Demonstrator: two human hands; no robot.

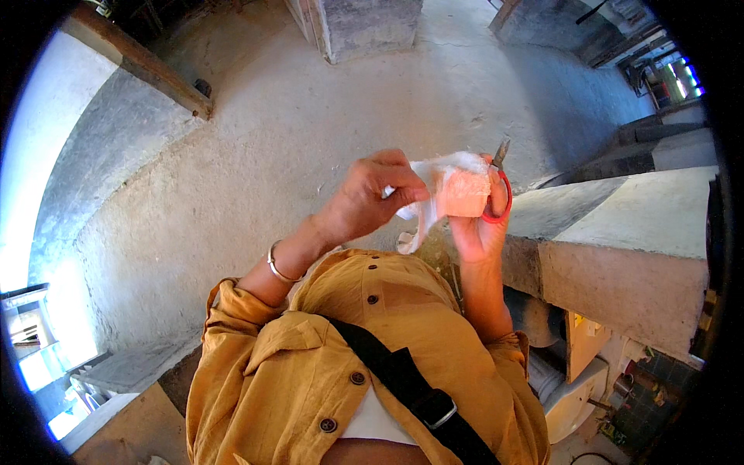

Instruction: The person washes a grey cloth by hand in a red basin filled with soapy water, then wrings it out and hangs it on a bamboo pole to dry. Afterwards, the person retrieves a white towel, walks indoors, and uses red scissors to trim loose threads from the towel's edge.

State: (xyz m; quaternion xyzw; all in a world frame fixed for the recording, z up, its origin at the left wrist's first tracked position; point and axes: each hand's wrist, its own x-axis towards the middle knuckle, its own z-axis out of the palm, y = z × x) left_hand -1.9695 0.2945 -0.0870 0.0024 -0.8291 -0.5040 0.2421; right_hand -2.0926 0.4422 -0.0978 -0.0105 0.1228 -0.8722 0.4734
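Concrete floor (256, 155) on the left, bare and rough. Left hand (370, 198) w/ a metal bangle (277, 267) pinches the edge of a thin white wrapping (425, 203) between thumb & fingers. Wrapping hangs off a pale orange block (463, 193), held up in front of the chest. Right hand (474, 226) grips the block and red-handled scissors (500, 186) together – blades point up. Judgement: the crowded grip could let the block slip, or the blades could nick a finger if the wrapping tears free suddenly. Grey stone ledge (620, 232) sits right.

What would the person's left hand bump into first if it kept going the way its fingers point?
The left hand points rightward, already pinching the white plastic wrap. Just beyond lies the pale orange block held in the right hand, probably the first solid thing met.
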